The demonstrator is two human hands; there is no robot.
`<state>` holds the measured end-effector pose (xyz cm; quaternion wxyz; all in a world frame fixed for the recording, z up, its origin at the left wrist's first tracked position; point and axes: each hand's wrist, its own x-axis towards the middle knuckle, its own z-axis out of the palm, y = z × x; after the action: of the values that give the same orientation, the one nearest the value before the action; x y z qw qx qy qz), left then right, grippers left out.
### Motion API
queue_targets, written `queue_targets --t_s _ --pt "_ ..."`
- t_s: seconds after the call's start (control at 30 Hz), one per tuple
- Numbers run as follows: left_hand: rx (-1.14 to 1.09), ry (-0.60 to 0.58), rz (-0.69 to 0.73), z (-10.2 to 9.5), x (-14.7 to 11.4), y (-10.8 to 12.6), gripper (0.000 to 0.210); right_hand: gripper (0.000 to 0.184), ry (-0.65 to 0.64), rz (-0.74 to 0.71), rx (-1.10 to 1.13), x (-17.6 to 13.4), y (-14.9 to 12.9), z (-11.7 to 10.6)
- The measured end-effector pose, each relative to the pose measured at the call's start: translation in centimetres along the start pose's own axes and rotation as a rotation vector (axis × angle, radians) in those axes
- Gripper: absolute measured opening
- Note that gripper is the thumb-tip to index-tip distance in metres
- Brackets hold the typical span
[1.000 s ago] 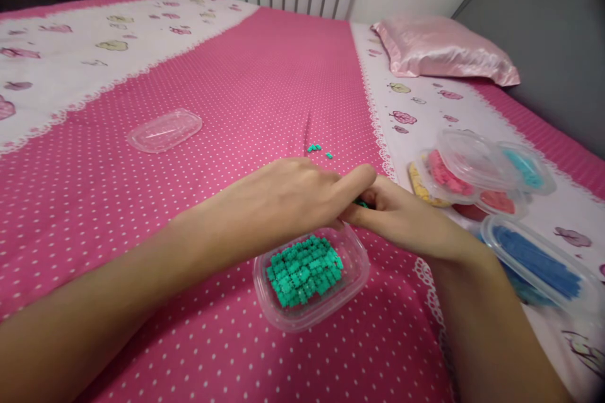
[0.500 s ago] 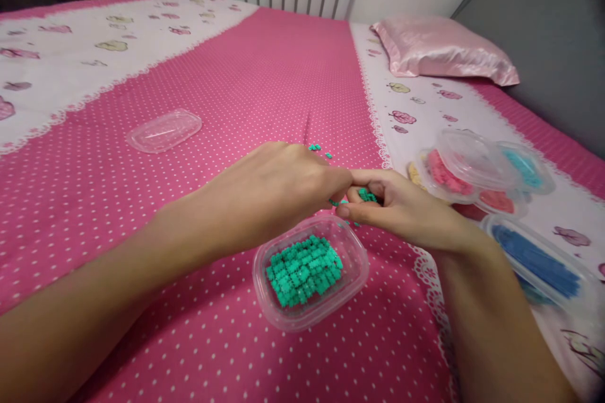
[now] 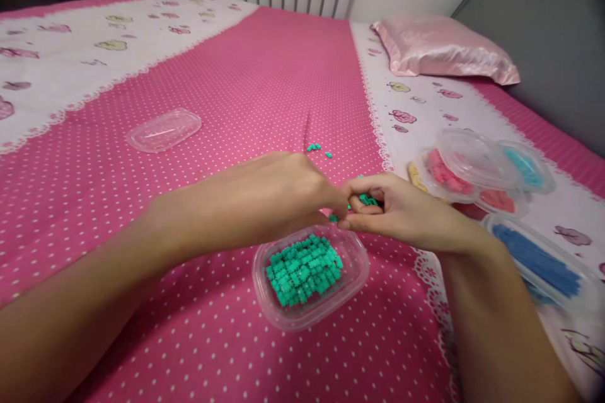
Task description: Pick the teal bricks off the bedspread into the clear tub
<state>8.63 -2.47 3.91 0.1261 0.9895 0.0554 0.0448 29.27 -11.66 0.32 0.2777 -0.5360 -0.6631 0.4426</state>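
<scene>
My left hand (image 3: 293, 192) and my right hand (image 3: 397, 206) meet just beyond a clear plastic container (image 3: 309, 325). Rows of joined small green blocks (image 3: 305, 271) fill much of it. Curled fingers of my right hand keep a clump of green blocks (image 3: 367, 200) against the palm. At the touching fingertips, a small green block (image 3: 333, 218) shows beneath my pinched left fingers. Part of the left fingertips is hidden behind the back of the hand. Several loose green blocks (image 3: 314, 147) lie on the bedsheet just past my hands.
A clear lid (image 3: 164, 130) lies on the pink dotted bedsheet (image 3: 227, 94) at the left. To the right stand containers with pink pieces (image 3: 447, 171), light blue pieces (image 3: 524, 167) and dark blue pieces (image 3: 539, 258). A pink pillow (image 3: 444, 47) rests farther back.
Both hands have shifted slightly toward me, the left one also tipping lower. A green block now shows under the left fingertips. The container and lid have stayed put.
</scene>
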Motion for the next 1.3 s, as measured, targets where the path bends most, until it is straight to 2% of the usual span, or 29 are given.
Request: queue_targets --t_s 0.27,0.43,0.57,0.63,0.83,1.3 --pt "0.049 0.001 0.055 0.1 0.0 0.3 0.011 0.012 -0.035 0.002 -0.026 0.2 -0.4 0.2" --pt "-0.100 -0.135 -0.008 -0.9 -0.8 0.4 0.011 0.017 0.003 0.009 -0.033 -0.1 0.0 -0.1" --pt "-0.116 -0.231 0.074 -0.7 -0.8 1.4 0.018 0.025 0.053 0.026 -0.047 0.0 -0.1 -0.2" --pt "-0.102 -0.222 0.115 0.0 -0.8 1.9 0.023 0.027 0.056 0.033 -0.055 0.1 -0.2 -0.2" --pt "-0.067 -0.192 0.121 2.0 -1.4 2.4 0.024 0.028 0.053 0.012 -0.057 0.1 0.0 -0.1" --pt "-0.087 -0.161 0.093 3.1 -1.5 2.9 0.027 0.020 0.049 0.002 -0.057 0.1 0.0 -0.2"
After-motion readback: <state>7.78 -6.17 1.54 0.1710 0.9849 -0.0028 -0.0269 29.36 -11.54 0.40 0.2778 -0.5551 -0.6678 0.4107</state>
